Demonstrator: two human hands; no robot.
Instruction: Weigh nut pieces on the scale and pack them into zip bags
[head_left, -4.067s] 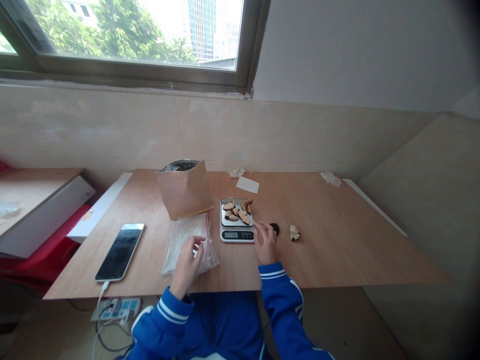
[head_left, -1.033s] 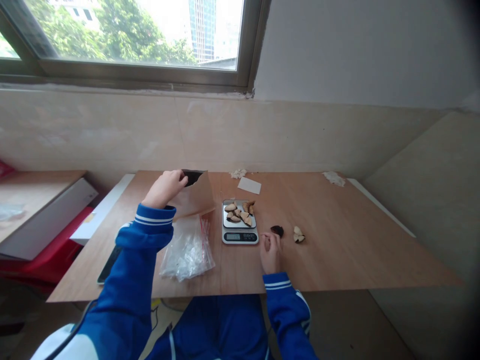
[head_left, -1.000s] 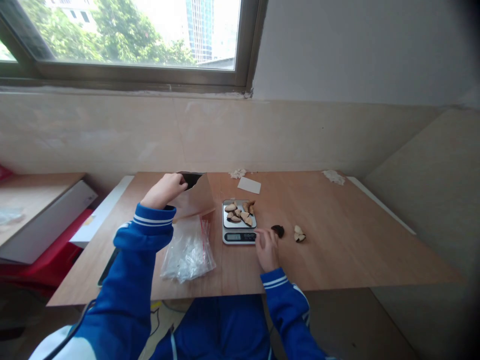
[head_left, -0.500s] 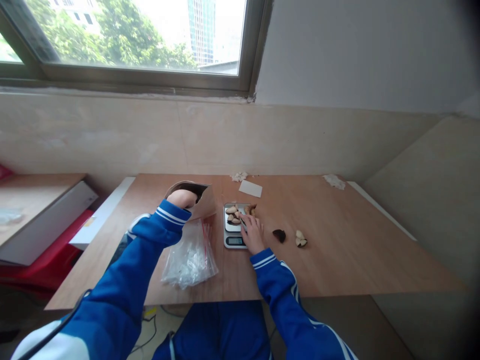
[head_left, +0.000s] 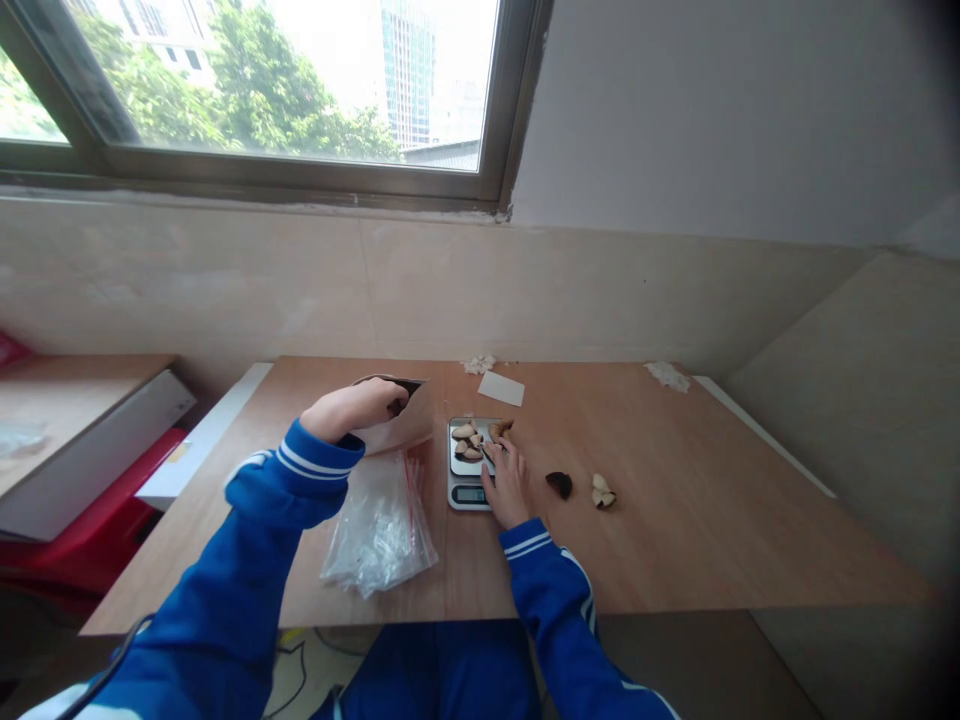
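Hands at work: left hand (head_left: 349,410) curled at the mouth of a kraft paper bag (head_left: 416,415), fingertips hidden, right hand (head_left: 508,485) reaching onto a digital kitchen scale (head_left: 469,495) among shell pieces (head_left: 465,440), any pinch hard to make out!

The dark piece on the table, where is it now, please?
In the head view, the dark piece lies on the table between the right hand and the pale broken pieces.
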